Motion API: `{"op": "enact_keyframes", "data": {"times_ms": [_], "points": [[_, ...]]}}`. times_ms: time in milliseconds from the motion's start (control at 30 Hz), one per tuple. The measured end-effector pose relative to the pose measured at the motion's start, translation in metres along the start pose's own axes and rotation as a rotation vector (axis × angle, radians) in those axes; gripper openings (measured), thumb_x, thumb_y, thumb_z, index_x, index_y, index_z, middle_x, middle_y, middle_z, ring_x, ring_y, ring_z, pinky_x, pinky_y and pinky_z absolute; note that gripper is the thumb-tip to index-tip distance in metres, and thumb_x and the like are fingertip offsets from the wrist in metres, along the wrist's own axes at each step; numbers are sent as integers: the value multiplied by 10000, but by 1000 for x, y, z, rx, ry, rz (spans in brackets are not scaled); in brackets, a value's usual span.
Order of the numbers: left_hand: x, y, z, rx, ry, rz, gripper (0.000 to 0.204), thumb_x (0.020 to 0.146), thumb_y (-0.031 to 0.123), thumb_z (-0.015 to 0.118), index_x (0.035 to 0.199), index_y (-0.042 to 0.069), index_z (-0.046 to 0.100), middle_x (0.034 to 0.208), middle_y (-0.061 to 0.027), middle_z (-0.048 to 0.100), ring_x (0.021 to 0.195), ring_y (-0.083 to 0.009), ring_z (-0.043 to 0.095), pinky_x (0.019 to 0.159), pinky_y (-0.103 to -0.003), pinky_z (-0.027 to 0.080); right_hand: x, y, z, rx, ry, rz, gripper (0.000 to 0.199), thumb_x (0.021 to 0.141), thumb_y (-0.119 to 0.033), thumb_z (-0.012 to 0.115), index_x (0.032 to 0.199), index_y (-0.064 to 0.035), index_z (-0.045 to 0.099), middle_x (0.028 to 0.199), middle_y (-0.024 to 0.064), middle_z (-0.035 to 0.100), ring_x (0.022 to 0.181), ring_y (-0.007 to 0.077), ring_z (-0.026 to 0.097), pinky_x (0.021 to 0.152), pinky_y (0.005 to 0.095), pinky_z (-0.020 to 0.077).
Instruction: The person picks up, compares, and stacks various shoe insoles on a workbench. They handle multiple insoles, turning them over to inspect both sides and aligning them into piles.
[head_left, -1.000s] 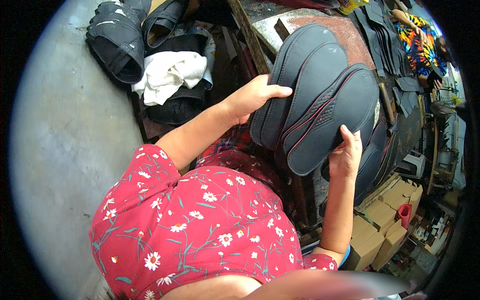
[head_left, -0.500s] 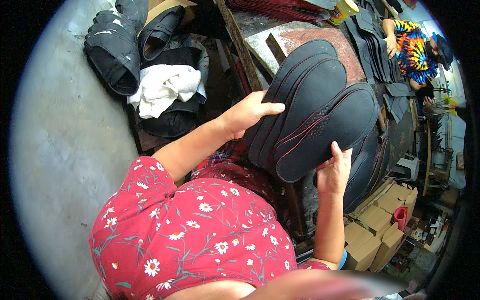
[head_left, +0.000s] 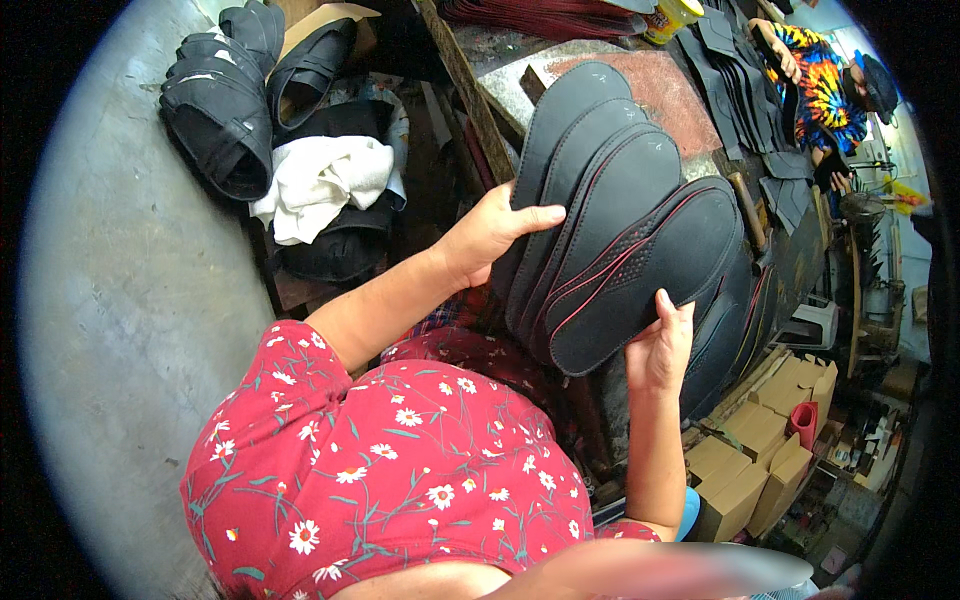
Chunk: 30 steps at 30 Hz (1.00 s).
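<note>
I'm seeing the black insoles on my feed at approx 2 o'clock from centre, fanned & overlapping, stitched rims showing, some w/ red edging & a dimpled patch along the side. L hand is gripping them at the fan's 9 o'clock edge: thumb is pressing on the upper faces, pointing to 3; the other fingers are hiding behind, so I can't tell their exact placement. R hand is pinching the frontmost one at its 5 o'clock edge, thumb tip resting on the rim; its finger wrap underneath is only partly showing. Forearms are coming up from a red floral shirt filling 6–8 o'clock.

Beyond the fan, toward 1 o'clock, a reddish slab is lying partly covered, w/ a yellow-lidded jar standing farther out. Dark flat pieces are lying near 2, & a co-worker in a bright multicolour shirt is working past them. A white cloth is lying crumpled at 10, just beside black strappy shoes farther out. Cardboard boxes are sitting at 4, a red roll next to them.
</note>
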<state>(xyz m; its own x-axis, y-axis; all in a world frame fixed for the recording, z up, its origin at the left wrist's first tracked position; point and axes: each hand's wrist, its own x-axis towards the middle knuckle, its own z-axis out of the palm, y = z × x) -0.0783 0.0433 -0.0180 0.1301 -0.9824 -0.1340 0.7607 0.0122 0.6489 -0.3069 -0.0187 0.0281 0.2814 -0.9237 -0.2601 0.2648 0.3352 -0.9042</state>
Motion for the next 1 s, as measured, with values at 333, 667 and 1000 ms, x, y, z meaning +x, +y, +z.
{"op": "enact_keyframes", "data": {"times_ms": [333, 667, 1000], "points": [[3, 2, -5, -133, 10, -40, 385, 979, 210, 575, 1270, -41, 550, 1164, -170, 669, 1001, -257, 690, 884, -404, 576, 3, 1, -11, 80, 57, 40, 502, 938, -9, 537, 1413, -108, 406, 1385, 75, 541, 1248, 264, 541, 1066, 456, 448], [1, 0, -1, -1, -18, -22, 456, 904, 153, 689, 1289, -30, 528, 1190, -140, 652, 1032, -231, 668, 912, -388, 556, 3, 3, -9, 74, 62, 9, 428, 940, -19, 546, 1347, -103, 446, 1349, 76, 561, 1226, 257, 557, 1057, 463, 451], [0, -8, 12, 145, 13, 57, 458, 831, 1, 708, 1264, -13, 561, 1184, -127, 666, 1044, -218, 660, 936, -366, 532, 5, 4, -11, 1, 36, 35, 423, 933, -37, 566, 1338, -70, 450, 1328, 89, 569, 1205, 253, 574, 1027, 444, 475]]}}
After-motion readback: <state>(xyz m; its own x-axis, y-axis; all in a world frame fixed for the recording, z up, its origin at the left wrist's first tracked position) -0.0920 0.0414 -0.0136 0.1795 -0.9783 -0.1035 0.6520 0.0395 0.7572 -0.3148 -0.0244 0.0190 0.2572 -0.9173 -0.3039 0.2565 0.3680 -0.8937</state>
